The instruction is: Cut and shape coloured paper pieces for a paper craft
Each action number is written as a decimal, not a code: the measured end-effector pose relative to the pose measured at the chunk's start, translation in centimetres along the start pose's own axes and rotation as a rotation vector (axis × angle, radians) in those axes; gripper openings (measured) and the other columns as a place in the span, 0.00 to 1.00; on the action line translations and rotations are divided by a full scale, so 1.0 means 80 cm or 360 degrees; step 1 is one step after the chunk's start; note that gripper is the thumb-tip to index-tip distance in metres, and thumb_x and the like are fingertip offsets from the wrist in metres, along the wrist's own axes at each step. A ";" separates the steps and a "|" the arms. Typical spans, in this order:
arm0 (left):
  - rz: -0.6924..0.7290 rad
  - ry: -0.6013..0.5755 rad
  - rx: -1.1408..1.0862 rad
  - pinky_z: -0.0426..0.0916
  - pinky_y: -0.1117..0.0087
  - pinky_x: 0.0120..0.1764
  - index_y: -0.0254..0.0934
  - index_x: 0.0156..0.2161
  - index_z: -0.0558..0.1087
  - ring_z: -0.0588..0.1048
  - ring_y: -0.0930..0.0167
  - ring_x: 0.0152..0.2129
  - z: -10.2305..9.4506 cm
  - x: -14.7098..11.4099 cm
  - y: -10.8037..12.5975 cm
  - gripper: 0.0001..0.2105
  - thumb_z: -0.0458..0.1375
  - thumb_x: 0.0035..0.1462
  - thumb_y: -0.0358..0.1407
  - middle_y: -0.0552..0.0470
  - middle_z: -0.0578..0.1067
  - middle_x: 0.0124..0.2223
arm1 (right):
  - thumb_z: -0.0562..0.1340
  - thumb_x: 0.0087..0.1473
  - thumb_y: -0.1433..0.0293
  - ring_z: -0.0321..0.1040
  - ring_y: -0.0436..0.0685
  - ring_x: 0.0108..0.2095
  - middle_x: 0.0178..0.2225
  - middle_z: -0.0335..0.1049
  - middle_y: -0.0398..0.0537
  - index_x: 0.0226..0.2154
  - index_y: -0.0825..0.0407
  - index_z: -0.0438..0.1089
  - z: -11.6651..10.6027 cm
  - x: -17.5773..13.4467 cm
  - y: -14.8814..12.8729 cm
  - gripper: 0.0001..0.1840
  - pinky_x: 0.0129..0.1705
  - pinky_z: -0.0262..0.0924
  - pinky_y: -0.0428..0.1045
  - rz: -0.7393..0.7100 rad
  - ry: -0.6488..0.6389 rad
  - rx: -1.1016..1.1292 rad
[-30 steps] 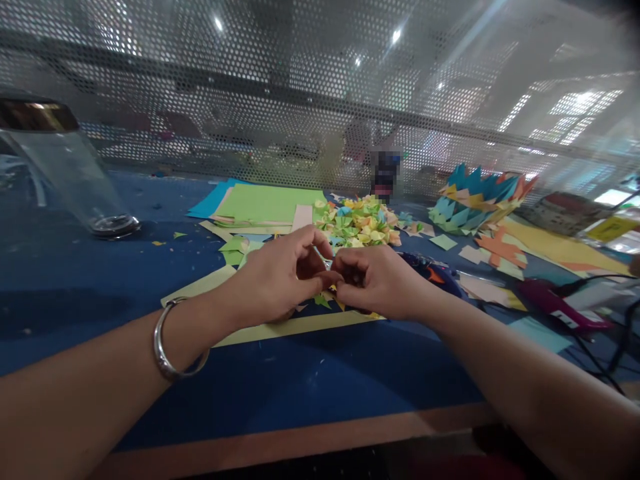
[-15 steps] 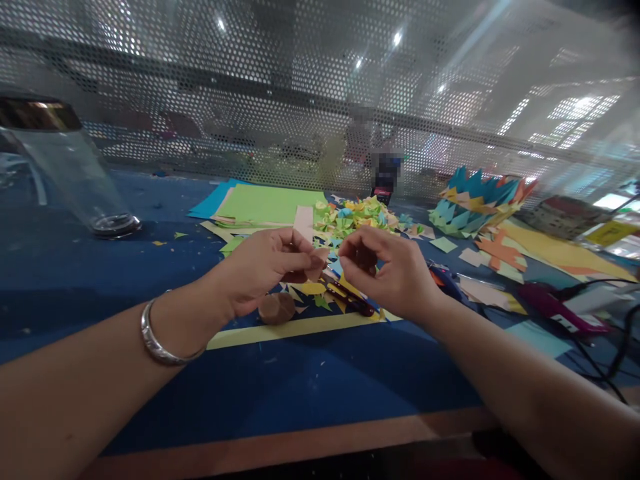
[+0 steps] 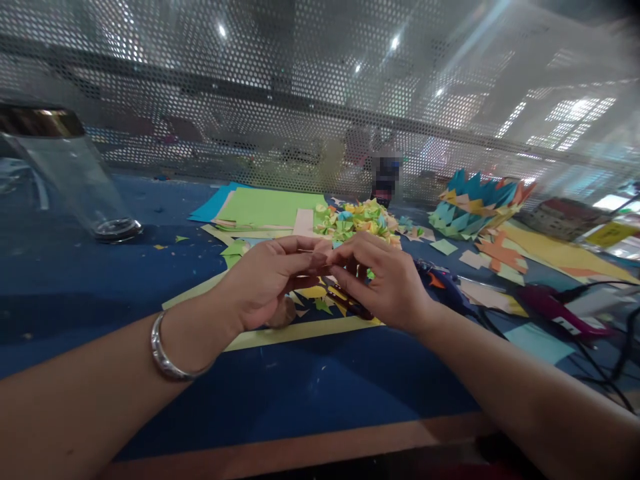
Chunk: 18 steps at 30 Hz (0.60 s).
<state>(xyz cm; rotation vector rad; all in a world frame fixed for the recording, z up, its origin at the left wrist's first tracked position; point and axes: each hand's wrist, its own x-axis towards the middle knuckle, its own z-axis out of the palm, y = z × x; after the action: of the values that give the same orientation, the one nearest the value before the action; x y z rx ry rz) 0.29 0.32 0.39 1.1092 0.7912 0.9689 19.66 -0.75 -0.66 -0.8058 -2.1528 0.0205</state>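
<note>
Head view: a small pink paper piece [image 3: 323, 245] was held above the surface [image 3: 300, 400], pinched in the grip of the left hand [image 3: 267, 277] and, at its edge, of the right hand [image 3: 383, 277]. Judged: it could be torn or creased crooked if pulled unevenly; if let slip, it could be lost among the paper scraps [image 3: 323, 306] below. Room was limited by a dark-handled tool [image 3: 349, 302], partly covered by the right hand, and the paper flower pile [image 3: 373, 217] behind.

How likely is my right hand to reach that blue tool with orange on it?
Probably yes: the blue tool lies just beside your right hand with nothing seen on top, though those fingers meet your left hand.
</note>
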 end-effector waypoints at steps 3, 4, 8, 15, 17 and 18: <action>0.0022 -0.0002 0.0005 0.72 0.70 0.42 0.35 0.34 0.81 0.78 0.70 0.35 0.002 0.000 0.000 0.06 0.68 0.51 0.34 0.48 0.81 0.38 | 0.62 0.60 0.74 0.66 0.49 0.31 0.32 0.69 0.44 0.35 0.53 0.71 0.002 0.000 0.002 0.01 0.31 0.61 0.45 0.0127 0.0071 0.0091; 0.0018 -0.0010 -0.0010 0.72 0.70 0.42 0.36 0.34 0.81 0.78 0.70 0.34 0.002 0.001 -0.001 0.05 0.68 0.51 0.34 0.49 0.81 0.37 | 0.63 0.60 0.73 0.66 0.49 0.31 0.32 0.69 0.44 0.35 0.52 0.71 0.002 0.000 0.003 0.01 0.30 0.61 0.45 0.0172 0.0084 0.0122; 0.0050 -0.0082 0.0011 0.73 0.71 0.40 0.37 0.31 0.82 0.79 0.70 0.32 0.002 0.002 -0.004 0.05 0.65 0.54 0.35 0.51 0.81 0.33 | 0.64 0.59 0.71 0.67 0.49 0.30 0.32 0.70 0.43 0.35 0.52 0.71 0.003 0.000 0.004 0.01 0.31 0.63 0.45 0.0328 0.0100 0.0249; 0.0138 -0.0018 0.0051 0.74 0.72 0.40 0.37 0.31 0.82 0.78 0.71 0.31 0.005 0.000 -0.003 0.05 0.66 0.55 0.36 0.51 0.79 0.31 | 0.65 0.58 0.67 0.66 0.50 0.28 0.30 0.71 0.44 0.33 0.53 0.71 0.002 0.003 0.002 0.05 0.28 0.60 0.46 0.0529 0.0106 0.0396; 0.0158 0.0005 0.0081 0.74 0.72 0.40 0.37 0.31 0.82 0.78 0.71 0.31 0.008 -0.001 -0.002 0.06 0.66 0.54 0.37 0.51 0.80 0.32 | 0.65 0.57 0.68 0.65 0.49 0.27 0.29 0.70 0.43 0.33 0.53 0.71 0.001 0.005 0.002 0.05 0.29 0.60 0.46 0.0551 0.0112 0.0406; 0.0164 0.0016 0.0101 0.74 0.71 0.40 0.37 0.32 0.82 0.78 0.71 0.31 0.009 -0.002 -0.002 0.06 0.67 0.53 0.38 0.50 0.81 0.32 | 0.65 0.56 0.68 0.64 0.49 0.27 0.28 0.69 0.43 0.32 0.53 0.71 0.000 0.005 0.003 0.04 0.28 0.59 0.46 0.0557 0.0117 0.0404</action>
<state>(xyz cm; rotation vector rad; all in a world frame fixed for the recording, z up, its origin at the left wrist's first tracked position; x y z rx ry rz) 0.89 -0.06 0.45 1.2104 0.7838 1.0422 19.58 -0.34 -0.44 -1.0030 -1.8694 0.4285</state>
